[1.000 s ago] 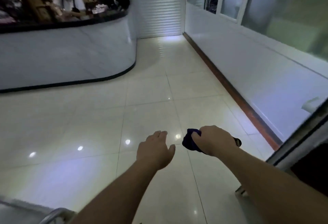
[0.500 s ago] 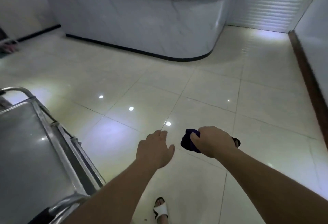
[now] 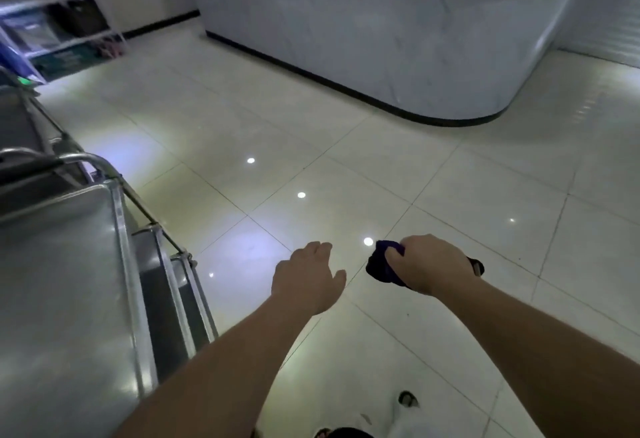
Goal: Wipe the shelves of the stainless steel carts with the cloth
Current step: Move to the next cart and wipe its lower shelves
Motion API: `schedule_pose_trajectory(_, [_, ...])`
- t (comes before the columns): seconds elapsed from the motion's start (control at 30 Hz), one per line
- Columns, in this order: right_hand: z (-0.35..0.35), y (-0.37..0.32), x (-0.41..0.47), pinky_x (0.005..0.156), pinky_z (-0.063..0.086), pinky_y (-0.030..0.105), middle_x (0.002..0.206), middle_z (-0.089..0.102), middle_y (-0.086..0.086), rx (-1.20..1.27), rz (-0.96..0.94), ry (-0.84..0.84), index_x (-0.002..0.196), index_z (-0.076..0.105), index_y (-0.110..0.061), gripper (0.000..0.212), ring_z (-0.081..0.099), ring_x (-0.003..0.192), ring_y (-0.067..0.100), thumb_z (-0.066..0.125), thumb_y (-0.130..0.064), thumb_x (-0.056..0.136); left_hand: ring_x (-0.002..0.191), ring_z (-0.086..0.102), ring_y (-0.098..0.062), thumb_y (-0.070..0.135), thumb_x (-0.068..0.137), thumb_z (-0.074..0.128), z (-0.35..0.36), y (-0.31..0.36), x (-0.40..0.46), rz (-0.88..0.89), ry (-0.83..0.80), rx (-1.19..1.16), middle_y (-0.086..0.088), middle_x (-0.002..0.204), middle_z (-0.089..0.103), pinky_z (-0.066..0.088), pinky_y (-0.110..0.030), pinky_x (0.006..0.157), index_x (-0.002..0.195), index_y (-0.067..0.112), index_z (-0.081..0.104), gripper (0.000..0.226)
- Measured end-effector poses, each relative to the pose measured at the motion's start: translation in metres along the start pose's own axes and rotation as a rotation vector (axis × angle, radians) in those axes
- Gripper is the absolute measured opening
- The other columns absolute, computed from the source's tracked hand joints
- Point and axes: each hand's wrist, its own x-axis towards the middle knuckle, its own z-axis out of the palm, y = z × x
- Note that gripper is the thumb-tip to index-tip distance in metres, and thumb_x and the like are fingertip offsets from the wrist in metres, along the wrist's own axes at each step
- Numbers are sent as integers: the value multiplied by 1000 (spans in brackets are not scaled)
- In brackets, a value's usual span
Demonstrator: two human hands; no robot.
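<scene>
While your right hand (image 3: 427, 264) keeps a curled grip on the dark blue cloth (image 3: 382, 264) above the tiled floor (image 3: 346, 167), your left hand (image 3: 306, 280) hangs relaxed, fingers loose, holding nothing; stainless steel cart (image 3: 62, 281) stands left, apart from both.

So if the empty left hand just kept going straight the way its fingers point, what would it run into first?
Probably nothing soon: the left hand points out over bare floor, with the white counter beyond. The cart stands off to its left. Depth is hard to judge.
</scene>
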Motion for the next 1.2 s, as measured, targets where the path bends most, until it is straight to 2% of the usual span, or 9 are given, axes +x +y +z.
schedule_pose_trajectory(0.13, [-12, -27, 86, 59, 43, 30, 70, 63, 1, -90, -171, -51, 87, 66, -13, 47, 56, 59, 19, 36, -47, 99, 141, 41, -22, 54, 104, 37, -9, -20, 50, -158, 35, -58, 6, 163, 32, 42, -42, 106, 160, 24, 27, 64])
schedule_pose_trajectory(0.33, [-39, -91, 193, 66, 53, 34, 74, 68, 2, -176, -490, -134, 81, 62, -15, 48, 68, 69, 22, 36, -51, 99, 142, 42, -22, 54, 104, 37, -26, -45, 91, -482, 108, -184, 5, 163, 33, 40, -44, 109, 160, 25, 27, 65])
schedule_pose_trajectory(0.43, [-43, -136, 225, 63, 48, 31, 77, 67, 1, -269, -664, -153, 84, 62, -16, 47, 64, 68, 20, 35, -51, 101, 144, 41, -21, 56, 104, 38, -31, -60, 87, -649, 147, -249, 5, 164, 34, 38, -44, 111, 161, 25, 27, 65])
schedule_pose_trajectory(0.57, [-28, -207, 234, 65, 51, 31, 77, 66, 0, -374, -872, -220, 83, 61, -18, 48, 66, 71, 19, 34, -53, 101, 147, 41, -20, 57, 104, 41, -27, -86, 63, -852, 205, -342, 6, 166, 32, 38, -42, 114, 161, 27, 28, 66])
schedule_pose_trajectory(0.73, [1, -291, 221, 62, 47, 30, 78, 67, -1, -465, -1074, -271, 84, 62, -19, 48, 65, 72, 18, 33, -53, 101, 144, 45, -21, 60, 100, 43, -13, -133, 39, -1060, 248, -470, 8, 164, 35, 43, -44, 115, 160, 31, 31, 67])
schedule_pose_trajectory(0.9, [21, -350, 215, 58, 46, 28, 79, 68, -1, -526, -1156, -309, 85, 62, -20, 48, 65, 70, 18, 32, -55, 101, 133, 53, -19, 58, 99, 45, -8, -184, 31, -1164, 278, -538, 7, 155, 45, 49, -45, 107, 152, 29, 39, 61])
schedule_pose_trajectory(1.0, [28, -380, 215, 57, 44, 27, 80, 68, -1, -574, -1223, -312, 87, 63, -21, 47, 63, 70, 16, 33, -53, 103, 139, 47, -21, 55, 101, 42, -9, -204, 25, -1194, 276, -527, 4, 161, 40, 45, -45, 110, 157, 26, 34, 64])
schedule_pose_trajectory(1.1, [40, -411, 213, 59, 48, 28, 79, 68, -1, -618, -1291, -337, 87, 63, -21, 47, 64, 70, 16, 33, -54, 103, 142, 44, -21, 54, 102, 42, -5, -217, 15, -1253, 309, -557, 4, 161, 38, 42, -42, 112, 158, 24, 33, 64])
schedule_pose_trajectory(1.2, [57, -438, 211, 68, 58, 33, 79, 69, 0, -644, -1372, -372, 90, 67, -19, 52, 67, 72, 18, 33, -56, 102, 139, 46, -21, 53, 101, 42, 4, -227, 11, -1348, 336, -604, 4, 156, 43, 41, -41, 111, 154, 24, 37, 61])
